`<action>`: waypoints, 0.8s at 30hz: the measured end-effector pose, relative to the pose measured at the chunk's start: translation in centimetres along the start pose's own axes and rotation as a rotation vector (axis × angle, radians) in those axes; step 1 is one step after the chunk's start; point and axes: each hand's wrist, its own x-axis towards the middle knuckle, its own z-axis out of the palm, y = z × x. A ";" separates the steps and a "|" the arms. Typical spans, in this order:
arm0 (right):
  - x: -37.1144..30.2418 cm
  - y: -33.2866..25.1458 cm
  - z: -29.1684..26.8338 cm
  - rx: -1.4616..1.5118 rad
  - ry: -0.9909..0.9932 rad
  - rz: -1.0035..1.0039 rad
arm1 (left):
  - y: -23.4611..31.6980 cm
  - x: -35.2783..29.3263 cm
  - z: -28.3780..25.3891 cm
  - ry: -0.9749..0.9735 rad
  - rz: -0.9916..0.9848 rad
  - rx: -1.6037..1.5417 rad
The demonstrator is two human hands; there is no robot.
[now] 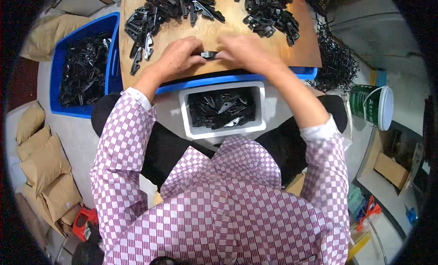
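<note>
Over the near part of the wooden board (228,31), my two hands meet at a small black and grey plastic part (209,54). My left hand (182,56) pinches its left end between thumb and fingers. At the other end, my right hand (244,51) is closed on the part, its fingers smeared by motion. Beyond my left hand lies a spread pile of black plastic parts (159,13), some long and narrow. A second pile of black parts (270,18) lies beyond my right hand.
Below the board's near edge, a white box (184,111) holds more black parts. A blue bin (81,111) of parts stands left. Tangled black pieces (335,59) and a green bucket (362,103) are at right. Brown sacks (48,160) lie at lower left.
</note>
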 end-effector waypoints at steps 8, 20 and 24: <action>-2.5 7.5 -2.7 -0.535 0.033 0.155 | -1.4 8.2 0.6 0.344 -0.281 0.141; -3.0 7.9 -1.7 -0.417 0.032 0.127 | -0.5 4.2 -0.1 0.080 -0.275 0.467; -3.9 9.1 -1.5 -0.365 0.074 0.200 | 1.3 5.4 -1.4 0.236 -0.559 0.163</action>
